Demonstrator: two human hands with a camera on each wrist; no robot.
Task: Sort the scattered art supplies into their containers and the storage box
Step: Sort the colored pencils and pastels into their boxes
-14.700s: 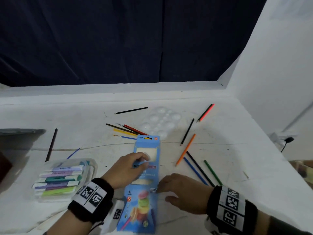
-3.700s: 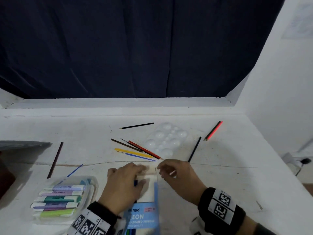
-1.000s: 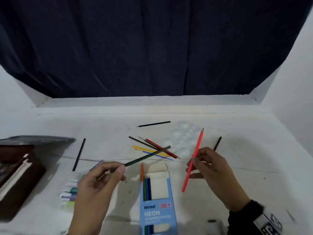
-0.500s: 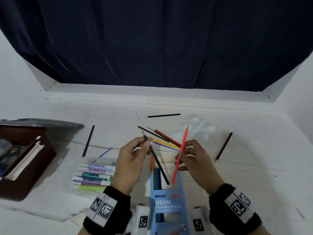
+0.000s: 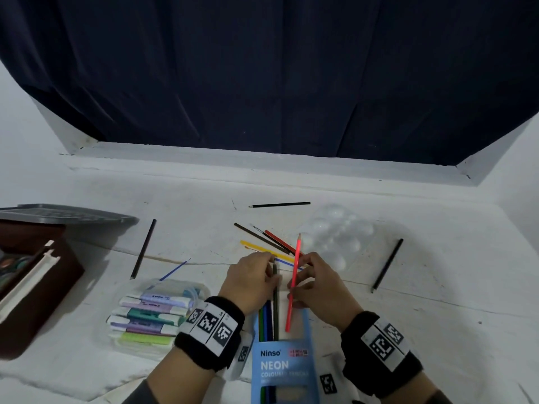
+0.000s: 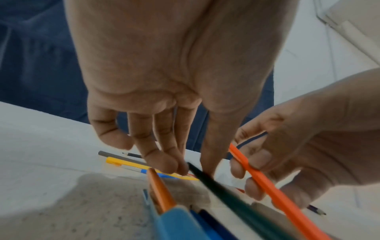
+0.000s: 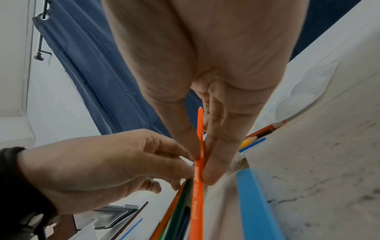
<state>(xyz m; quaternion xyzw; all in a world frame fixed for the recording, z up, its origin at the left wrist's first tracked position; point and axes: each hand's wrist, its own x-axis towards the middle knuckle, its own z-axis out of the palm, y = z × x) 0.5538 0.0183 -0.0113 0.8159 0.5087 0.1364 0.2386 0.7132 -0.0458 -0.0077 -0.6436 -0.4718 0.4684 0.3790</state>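
Observation:
A blue pencil box (image 5: 282,371) lies open at the front centre, with several pencils in it. My left hand (image 5: 254,279) pinches the top end of a dark green pencil (image 5: 275,304) whose lower end is in the box; the same dark green pencil (image 6: 232,194) shows between my fingertips. My right hand (image 5: 318,287) pinches a neon orange pencil (image 5: 293,284) between thumb and fingers, tip up, its lower end over the box mouth. The orange pencil (image 7: 199,170) runs down beside the green one. Loose pencils (image 5: 268,243) lie just beyond both hands.
A clear case of pastel markers (image 5: 151,313) sits left of the box. A brown storage box (image 5: 35,287) with a grey lid (image 5: 67,214) stands at far left. A clear paint palette (image 5: 335,234) lies behind my right hand. Single dark pencils (image 5: 388,265) lie scattered around.
Both hands have come down toward the box. The green pencil has swung from slanted to nearly upright with its end in the box; the orange pencil has lowered toward the box mouth.

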